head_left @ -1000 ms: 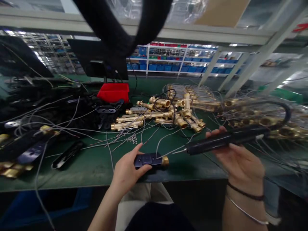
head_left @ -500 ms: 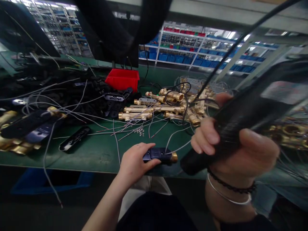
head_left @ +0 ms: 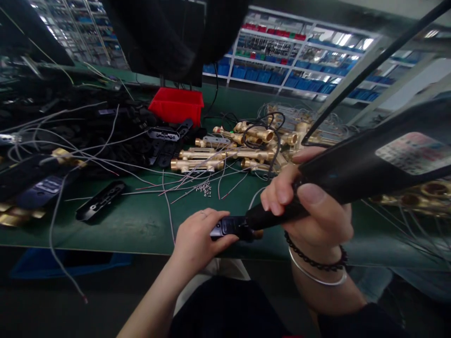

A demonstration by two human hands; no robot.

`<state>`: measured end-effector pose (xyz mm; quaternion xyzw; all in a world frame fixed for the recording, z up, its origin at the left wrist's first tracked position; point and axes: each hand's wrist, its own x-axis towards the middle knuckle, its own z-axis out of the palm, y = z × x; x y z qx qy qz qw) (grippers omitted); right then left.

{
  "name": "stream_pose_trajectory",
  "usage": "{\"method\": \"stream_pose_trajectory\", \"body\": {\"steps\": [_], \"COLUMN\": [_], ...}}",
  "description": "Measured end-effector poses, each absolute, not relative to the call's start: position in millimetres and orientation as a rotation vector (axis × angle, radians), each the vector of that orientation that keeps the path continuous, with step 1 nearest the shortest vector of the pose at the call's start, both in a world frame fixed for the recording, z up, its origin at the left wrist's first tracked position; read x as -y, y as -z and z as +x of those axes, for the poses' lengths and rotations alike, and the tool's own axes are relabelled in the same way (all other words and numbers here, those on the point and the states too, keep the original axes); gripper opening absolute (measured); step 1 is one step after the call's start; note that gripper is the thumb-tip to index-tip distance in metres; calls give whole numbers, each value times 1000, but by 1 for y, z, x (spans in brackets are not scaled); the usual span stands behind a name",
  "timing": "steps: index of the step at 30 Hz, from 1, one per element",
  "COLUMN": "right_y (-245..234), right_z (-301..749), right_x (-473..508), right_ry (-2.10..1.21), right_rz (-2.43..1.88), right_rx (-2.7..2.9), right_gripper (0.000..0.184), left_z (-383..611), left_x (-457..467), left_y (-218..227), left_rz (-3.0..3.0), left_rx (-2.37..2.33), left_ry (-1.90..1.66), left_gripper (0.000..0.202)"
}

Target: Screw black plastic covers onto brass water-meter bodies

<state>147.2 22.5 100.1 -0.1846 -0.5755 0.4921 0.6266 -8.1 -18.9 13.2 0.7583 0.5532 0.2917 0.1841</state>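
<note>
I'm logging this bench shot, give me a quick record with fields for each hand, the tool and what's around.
left hand: holds small dark part at the table edge
right hand: grips black power screwdriver, tip down on the part
behind: brass fittings, loose wires, red bin
left of hands: black cover

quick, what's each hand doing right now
Left hand: closed on the small black module at the bench edge.
Right hand: grip closed around the black electric screwdriver.

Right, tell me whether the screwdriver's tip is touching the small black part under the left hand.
Touching. The head view shows the electric screwdriver, gripped by the right hand, with its nose meeting the black part that the left hand pins down.
</note>
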Motion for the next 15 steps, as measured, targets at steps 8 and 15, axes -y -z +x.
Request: {"method": "stream_pose_trajectory", "body": {"steps": [8,15], "right_y": [-103,-99], "right_z": [139,138], "right_x": [-22,-22], "right_ry": [-1183,-1184], "right_rz": [-499,-568], "right_rx": [1393,1412], "right_gripper": [22,19], "left_z": [-9,-9], "left_x": [20,20], "left_y": [-13,-13], "left_rz": [2131,2089], "left_rx": [-1564,-1590], "left_ry": [-803,-773], "left_gripper": [35,37]}}
